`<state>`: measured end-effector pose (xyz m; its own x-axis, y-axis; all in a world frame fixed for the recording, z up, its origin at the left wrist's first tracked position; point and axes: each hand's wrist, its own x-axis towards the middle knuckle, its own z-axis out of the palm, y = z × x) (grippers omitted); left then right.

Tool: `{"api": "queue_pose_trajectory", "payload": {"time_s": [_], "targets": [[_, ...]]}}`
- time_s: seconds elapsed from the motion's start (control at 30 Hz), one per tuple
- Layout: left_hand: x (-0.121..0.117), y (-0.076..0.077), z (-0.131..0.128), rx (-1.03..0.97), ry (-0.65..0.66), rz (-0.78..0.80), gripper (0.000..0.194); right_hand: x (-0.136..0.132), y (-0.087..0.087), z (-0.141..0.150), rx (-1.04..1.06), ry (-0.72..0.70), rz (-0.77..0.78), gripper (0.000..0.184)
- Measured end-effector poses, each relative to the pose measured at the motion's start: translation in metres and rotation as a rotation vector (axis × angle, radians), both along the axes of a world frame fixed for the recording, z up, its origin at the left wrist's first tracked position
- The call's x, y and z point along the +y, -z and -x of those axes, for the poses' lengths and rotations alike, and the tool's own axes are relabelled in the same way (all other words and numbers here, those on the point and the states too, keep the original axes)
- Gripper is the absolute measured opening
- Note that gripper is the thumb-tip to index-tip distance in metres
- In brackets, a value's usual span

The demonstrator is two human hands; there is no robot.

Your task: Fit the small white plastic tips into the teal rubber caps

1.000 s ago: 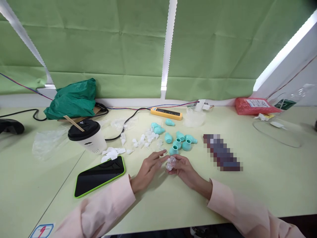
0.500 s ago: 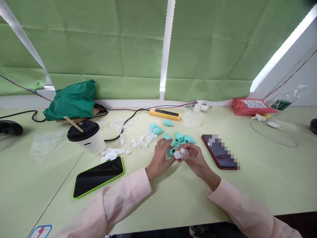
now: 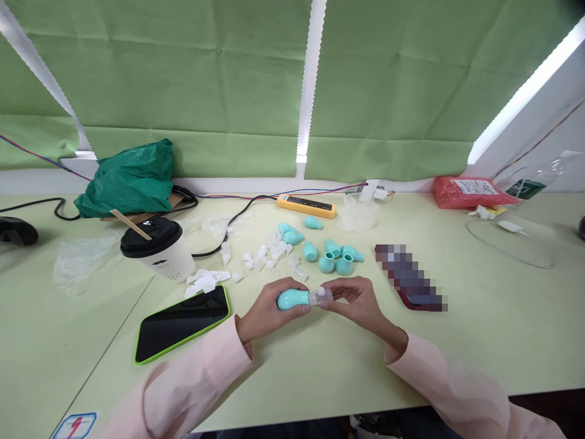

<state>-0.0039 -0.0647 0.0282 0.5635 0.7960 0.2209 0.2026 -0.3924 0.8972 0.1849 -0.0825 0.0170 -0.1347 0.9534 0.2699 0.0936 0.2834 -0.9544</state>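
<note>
My left hand (image 3: 260,312) is closed around a teal rubber bulb (image 3: 291,299), held sideways just above the table. My right hand (image 3: 356,300) pinches a small clear plastic piece (image 3: 320,297) against the bulb's open neck. Just beyond my hands lie several more teal bulbs (image 3: 336,259) and a scatter of small white plastic tips (image 3: 267,256).
A phone in a green case (image 3: 183,323) lies left of my hands, a red phone (image 3: 409,280) to the right. A lidded coffee cup (image 3: 158,249), green bag (image 3: 125,180), yellow power strip (image 3: 306,206), black cables and a red packet (image 3: 470,192) sit further back.
My left hand reached forward to the teal pile, picked up one bulb and drew it back. My right hand kept the clear piece and now meets the bulb's neck.
</note>
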Motion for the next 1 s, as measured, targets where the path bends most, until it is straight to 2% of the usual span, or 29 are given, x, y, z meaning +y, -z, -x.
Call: {"api": "queue_pose_trajectory", "payload": {"time_s": [0.17, 0.33, 0.4, 0.5, 0.6, 0.73, 0.83, 1.0], "targets": [[0.001, 0.003, 0.002, 0.030, 0.031, 0.177, 0.033, -0.003, 0.003, 0.004, -0.096, 0.058, -0.136, 0.021], [0.000, 0.003, 0.003, 0.032, 0.050, 0.245, 0.032, -0.005, 0.002, 0.006, -0.228, 0.104, -0.377, 0.018], [0.000, 0.003, 0.002, 0.022, 0.061, 0.267, 0.032, -0.005, 0.003, 0.007, -0.261, 0.104, -0.413, 0.017], [-0.002, 0.003, 0.001, -0.014, 0.041, 0.262, 0.032, -0.007, 0.004, 0.009, -0.229, 0.128, -0.354, 0.017], [-0.005, 0.004, 0.000, 0.003, 0.001, 0.191, 0.031, -0.008, 0.004, 0.013, -0.149, 0.108, -0.227, 0.017], [-0.006, 0.005, -0.001, 0.081, -0.053, -0.003, 0.027, -0.010, 0.006, 0.018, -0.047, 0.019, -0.010, 0.016], [-0.005, 0.005, -0.002, 0.101, -0.085, -0.141, 0.025, -0.011, 0.009, 0.021, -0.016, 0.037, 0.049, 0.017], [-0.007, 0.004, 0.000, 0.109, -0.105, -0.123, 0.024, -0.010, 0.012, 0.024, -0.015, 0.035, 0.114, 0.019]]}}
